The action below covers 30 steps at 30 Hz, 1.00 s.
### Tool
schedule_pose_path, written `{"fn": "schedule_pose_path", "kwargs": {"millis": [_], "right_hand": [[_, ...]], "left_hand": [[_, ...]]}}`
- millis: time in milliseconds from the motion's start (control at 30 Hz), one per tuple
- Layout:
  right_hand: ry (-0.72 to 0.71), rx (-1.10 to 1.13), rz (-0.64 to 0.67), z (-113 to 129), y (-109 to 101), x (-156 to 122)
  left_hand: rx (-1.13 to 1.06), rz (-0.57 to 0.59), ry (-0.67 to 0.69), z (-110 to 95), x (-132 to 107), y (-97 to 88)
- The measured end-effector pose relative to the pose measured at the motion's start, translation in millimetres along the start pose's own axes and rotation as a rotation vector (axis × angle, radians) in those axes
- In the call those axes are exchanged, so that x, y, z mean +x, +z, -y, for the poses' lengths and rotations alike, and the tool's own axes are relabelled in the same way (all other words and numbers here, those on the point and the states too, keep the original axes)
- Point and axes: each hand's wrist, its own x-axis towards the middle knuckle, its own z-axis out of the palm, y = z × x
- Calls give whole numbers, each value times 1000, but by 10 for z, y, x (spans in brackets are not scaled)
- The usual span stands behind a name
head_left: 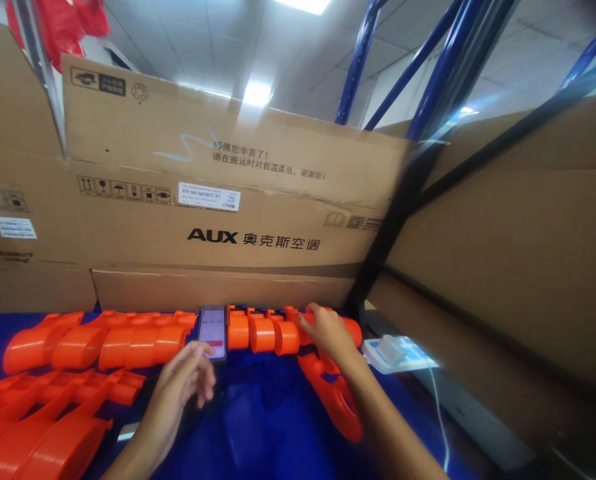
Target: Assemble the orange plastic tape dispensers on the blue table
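Note:
My left hand (184, 377) has its fingers loosely bent and apart, with nothing in them. One fingertip reaches over the lower screen of a phone (219, 327), which leans upright at the back of the blue surface. Beside the phone, a row of orange plastic pieces (262, 335) with rounded, drum-like bodies runs to the right. At its right end, my right hand (331, 331) has its fingers closed around one such piece, partly hidden by the hand. Below that wrist lies another orange piece (335, 403) with an open loop, slanting towards me.
More orange pieces stand in two rows on the left (128, 347). A large cardboard sheet (258, 267) walls off the back. A dark metal post (378, 260) rises at right, near a white power strip (395, 353) with a cable. The blue surface (258, 427) lies between my arms.

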Motion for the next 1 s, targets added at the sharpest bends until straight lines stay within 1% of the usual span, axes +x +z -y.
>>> {"fn": "schedule_pose_path", "kwargs": {"millis": [67,167,200,233,300,333,367,400,433,467,533,600,667,733,800,833,867,900,967,1000], "right_hand": [[-10,15,-54,15,-73,-17],[-10,30,-158,60,-238,-72],[0,37,-211,92,-302,-105],[-16,75,-322,137,-365,-149],[-106,185,-514,270,-468,-268],[-187,254,-576,359,-498,-342],[-270,335,-622,459,-509,-424],[-343,405,-635,568,-500,-510],[-409,461,-615,681,-470,-598],[-481,504,-570,795,-422,-685],[-595,568,-477,1007,-295,-836],[-633,596,-392,1174,-164,-941],[-651,628,-301,1275,-65,-989],[-709,698,-204,1305,4,-983],[-759,822,-120,1270,69,-935],[-755,894,-92,1234,107,-902],[-710,965,-87,1189,149,-866],[-632,1022,-101,1141,193,-831],[-529,1011,-68,1046,266,-778],[-523,962,-7,1007,287,-765]], "left_hand": [[0,5,2,-9,-6,6],[-1,6,-3,-13,-5,9],[-2,5,-8,-15,-3,9],[-2,6,-16,-17,-1,9],[0,22,-32,-25,-1,9],[8,36,-35,-31,-3,11],[22,52,-34,-38,-6,15],[38,70,-31,-45,-10,20],[48,86,-29,-51,-15,28],[43,93,-27,-55,-21,39],[-28,72,-40,-58,-33,66],[-147,1,-72,-55,-39,96],[-236,-97,-94,-57,-34,120],[-281,-163,-101,-68,-13,130],[-316,-183,-98,-85,17,123],[-341,-188,-91,-93,32,116],[-367,-192,-83,-100,44,108],[-394,-204,-68,-105,52,100],[-441,-251,-32,-114,52,92],[-458,-277,-18,-118,43,93]]}}
